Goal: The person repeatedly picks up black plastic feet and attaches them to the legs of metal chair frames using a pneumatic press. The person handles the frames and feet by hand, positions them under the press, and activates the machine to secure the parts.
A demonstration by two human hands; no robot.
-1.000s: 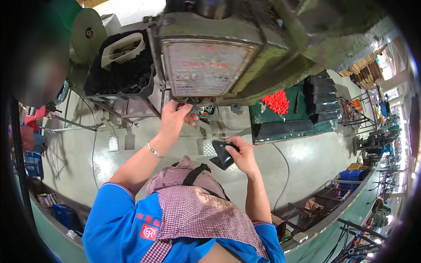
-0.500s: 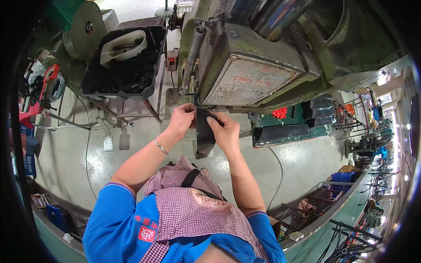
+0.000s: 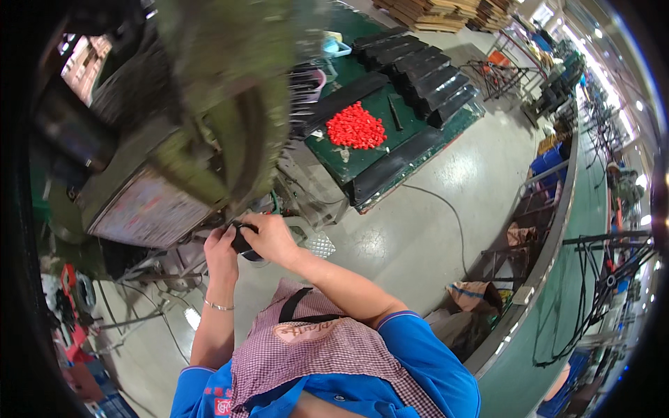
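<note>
One black piece [image 3: 241, 244] is resting between the right hand [image 3: 270, 238] and the left hand [image 3: 221, 245], just beside the green machine [image 3: 182, 164]. The right is grasping it; whether the left is also pinching, I cannot tell. The piece is looking light, stiff, perhaps slippery, so its edges are offering the surest hold.

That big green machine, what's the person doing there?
The person in the checked apron has both hands near the lower edge of the machine. The right hand holds a black piece, mostly hidden. The left hand is right up by it, but I can't tell if it grips too. On the green table lie small red pieces and black folded pieces.
</note>
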